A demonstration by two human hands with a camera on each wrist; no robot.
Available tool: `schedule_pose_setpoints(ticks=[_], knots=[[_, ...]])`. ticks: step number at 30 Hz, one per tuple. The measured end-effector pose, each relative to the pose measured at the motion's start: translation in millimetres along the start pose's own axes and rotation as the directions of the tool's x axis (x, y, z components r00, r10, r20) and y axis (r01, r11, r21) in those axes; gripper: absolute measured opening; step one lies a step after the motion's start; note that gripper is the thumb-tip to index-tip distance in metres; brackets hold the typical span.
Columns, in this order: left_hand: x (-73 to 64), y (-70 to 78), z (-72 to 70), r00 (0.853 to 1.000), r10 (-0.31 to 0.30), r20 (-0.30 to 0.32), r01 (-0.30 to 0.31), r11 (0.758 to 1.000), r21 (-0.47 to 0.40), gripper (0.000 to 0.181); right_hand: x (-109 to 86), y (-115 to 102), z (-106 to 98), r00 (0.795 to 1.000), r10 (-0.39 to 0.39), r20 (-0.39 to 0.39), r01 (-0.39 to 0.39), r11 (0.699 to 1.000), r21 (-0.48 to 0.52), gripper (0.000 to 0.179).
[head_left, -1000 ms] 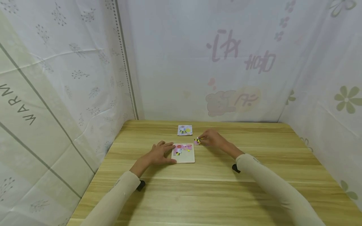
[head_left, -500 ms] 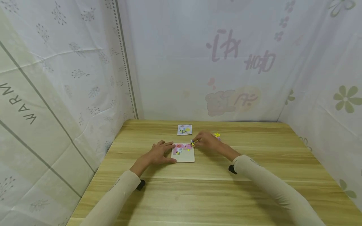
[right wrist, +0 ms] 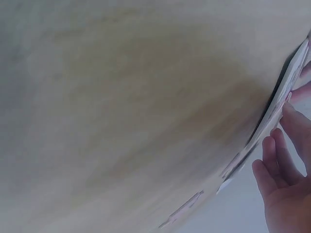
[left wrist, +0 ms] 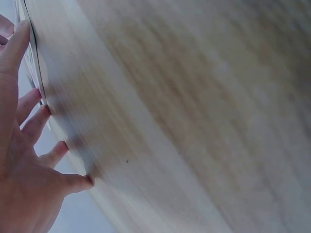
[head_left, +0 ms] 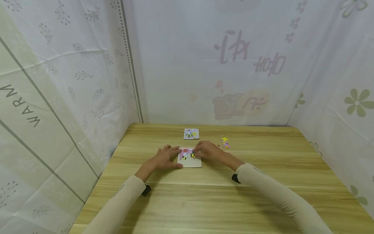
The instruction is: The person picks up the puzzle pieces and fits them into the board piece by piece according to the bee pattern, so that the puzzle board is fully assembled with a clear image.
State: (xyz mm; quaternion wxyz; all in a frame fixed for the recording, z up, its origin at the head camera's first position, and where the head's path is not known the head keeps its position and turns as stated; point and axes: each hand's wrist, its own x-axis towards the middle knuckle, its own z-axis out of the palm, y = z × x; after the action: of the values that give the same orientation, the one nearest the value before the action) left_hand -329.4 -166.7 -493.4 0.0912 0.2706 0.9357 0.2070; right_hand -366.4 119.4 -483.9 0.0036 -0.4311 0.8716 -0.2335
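Note:
A square puzzle board [head_left: 190, 163] lies on the table, its upper left part covered with pink jigsaw pieces [head_left: 185, 151] and a yellow-and-black one. My left hand [head_left: 165, 159] rests at the board's left edge, thumb and fingers spread and touching it; the left wrist view shows this hand [left wrist: 29, 145] with extended fingers. Over the board's right side, my right hand [head_left: 208, 151] pinches a yellow-and-black puzzle piece [head_left: 193, 155] between thumb and fingertips. In the right wrist view the right hand [right wrist: 286, 165] is at the board's edge, and the piece is hard to make out.
Behind the board lies a square picture card [head_left: 191, 134] with a bee on it. Loose puzzle pieces [head_left: 225, 143], yellow and pink, lie to the right, beyond my right hand. A patterned curtain [head_left: 187, 65] hangs behind the wooden table [head_left: 187, 201].
My right hand has moved left with the puzzle piece, from the table beside the board to over the board. The loose pieces at the right have come into view. My left hand stays put.

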Motion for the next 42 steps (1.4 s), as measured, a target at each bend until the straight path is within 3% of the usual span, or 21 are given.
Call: schedule_pose_setpoints(ticks=[24,42], knots=[[-1.7,2.6,-1.6,1.0,-0.001,0.008,0.001,1.0,0.0,0.084,12.1,-9.3,16.9,0.998,-0.009,0.067,0.014,0.997,-0.075,0.018],[-1.0,3.4,-1.1,1.0,0.004,0.002,-0.004,1.0,0.001,0.082,8.7,-17.1,17.6,0.999,-0.029,0.045,0.034,0.991,-0.129,0.017]])
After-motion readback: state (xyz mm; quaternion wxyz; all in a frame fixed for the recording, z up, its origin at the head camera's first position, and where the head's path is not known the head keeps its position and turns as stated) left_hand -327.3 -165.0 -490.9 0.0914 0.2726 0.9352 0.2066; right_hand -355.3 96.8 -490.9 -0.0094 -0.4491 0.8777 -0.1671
